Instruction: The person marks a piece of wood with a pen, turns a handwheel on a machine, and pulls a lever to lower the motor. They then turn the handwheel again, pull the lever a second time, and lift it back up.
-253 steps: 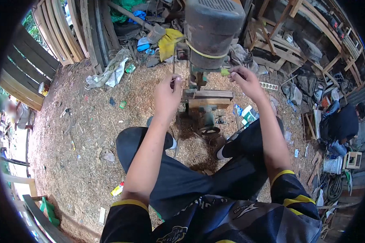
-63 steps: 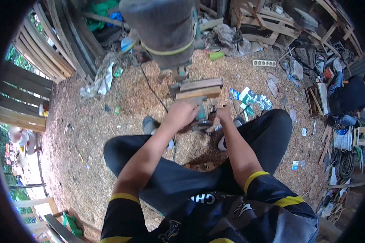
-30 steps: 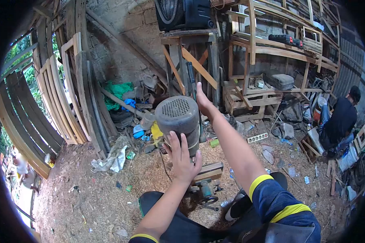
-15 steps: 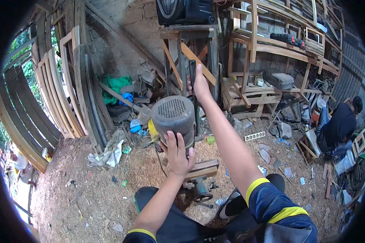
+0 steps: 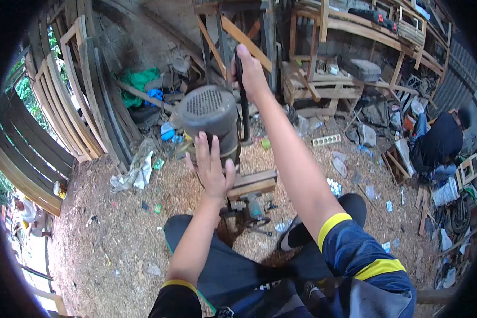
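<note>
A dark motor housing (image 5: 208, 108) with a perforated round top stands in front of me. My left hand (image 5: 212, 168) lies against its near side, fingers spread. My right hand (image 5: 248, 74) is wrapped round an upright black lever (image 5: 244, 100) to the right of the housing. Below them is a wooden block (image 5: 253, 184), and under that a vise (image 5: 255, 208) with a round handwheel, between my legs.
Wooden frames and boards (image 5: 90, 95) lean at the left. Behind stand a wooden stand (image 5: 217, 37) and a low bench (image 5: 323, 87). A person (image 5: 441, 140) sits at the right. Wood shavings and litter cover the ground (image 5: 116, 233). Another person (image 5: 29, 212) is at the far left edge.
The view has tipped downward, so the surroundings sit higher in the frame. My right hand is still on the lever and my left hand still against the housing.
</note>
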Demonstrator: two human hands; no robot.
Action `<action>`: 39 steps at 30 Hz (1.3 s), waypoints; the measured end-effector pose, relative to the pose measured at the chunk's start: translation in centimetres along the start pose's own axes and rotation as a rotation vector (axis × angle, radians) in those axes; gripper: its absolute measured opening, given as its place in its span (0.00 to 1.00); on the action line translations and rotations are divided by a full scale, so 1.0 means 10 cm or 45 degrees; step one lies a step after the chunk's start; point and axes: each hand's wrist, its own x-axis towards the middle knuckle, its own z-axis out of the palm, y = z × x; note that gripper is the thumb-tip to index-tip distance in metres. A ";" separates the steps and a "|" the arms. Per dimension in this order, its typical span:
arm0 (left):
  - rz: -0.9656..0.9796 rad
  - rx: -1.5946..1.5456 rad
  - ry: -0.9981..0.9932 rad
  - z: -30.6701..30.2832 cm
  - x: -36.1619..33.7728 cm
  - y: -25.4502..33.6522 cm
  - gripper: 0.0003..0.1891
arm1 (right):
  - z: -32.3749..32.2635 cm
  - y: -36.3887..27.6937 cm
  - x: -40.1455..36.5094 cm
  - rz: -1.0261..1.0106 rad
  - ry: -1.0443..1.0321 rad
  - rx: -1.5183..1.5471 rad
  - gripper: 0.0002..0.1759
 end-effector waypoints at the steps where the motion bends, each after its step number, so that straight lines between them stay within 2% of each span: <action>1: 0.001 -0.024 0.033 -0.03 -0.03 -0.02 0.35 | -0.01 0.02 -0.03 0.014 0.013 0.002 0.39; 5: -0.003 -0.043 0.203 -0.07 0.07 -0.09 0.33 | -0.11 0.03 -0.32 -0.097 -0.222 0.213 0.31; 6: -0.011 -0.056 0.227 -0.06 0.09 -0.10 0.34 | -0.12 -0.01 -0.40 -0.113 -0.272 0.265 0.25; 9: -0.028 -0.122 0.168 -0.06 0.07 -0.10 0.33 | 0.02 -0.14 -0.29 -0.609 -0.161 0.186 0.21; 10: -0.025 -0.084 0.148 -0.05 0.07 -0.10 0.33 | 0.05 -0.27 -0.30 -0.282 -0.107 0.302 0.19; 11: -0.020 -0.047 0.129 -0.03 0.06 -0.09 0.33 | 0.04 -0.32 -0.25 -0.109 -0.082 0.282 0.18; 16: -0.005 -0.091 0.049 -0.01 -0.02 -0.15 0.34 | -0.03 -0.23 -0.52 -0.287 -0.167 0.231 0.18; 19: 0.010 -0.136 0.061 0.05 -0.07 -0.15 0.35 | -0.01 -0.18 -0.55 -0.250 -0.118 0.321 0.21; 23: -0.034 -0.209 0.031 0.06 -0.07 -0.12 0.36 | -0.05 -0.15 -0.37 -0.187 -0.192 0.270 0.23; 24: -0.025 -0.208 0.029 0.06 -0.07 -0.13 0.36 | -0.06 -0.15 -0.31 -0.228 -0.215 0.149 0.23; 28: 0.001 -0.189 -0.014 0.01 -0.06 -0.13 0.36 | -0.01 -0.24 -0.29 -0.024 -0.077 0.204 0.22; 32: 0.028 -0.157 -0.017 0.02 -0.09 -0.16 0.36 | -0.02 -0.17 -0.52 -0.208 -0.078 0.230 0.22; 37: 0.021 -0.183 -0.018 0.01 -0.08 -0.17 0.36 | 0.00 -0.14 -0.54 -0.284 -0.079 0.246 0.22; 39: 0.038 -0.174 -0.045 -0.03 -0.06 -0.21 0.36 | -0.05 0.05 -0.57 -0.306 -0.050 0.292 0.27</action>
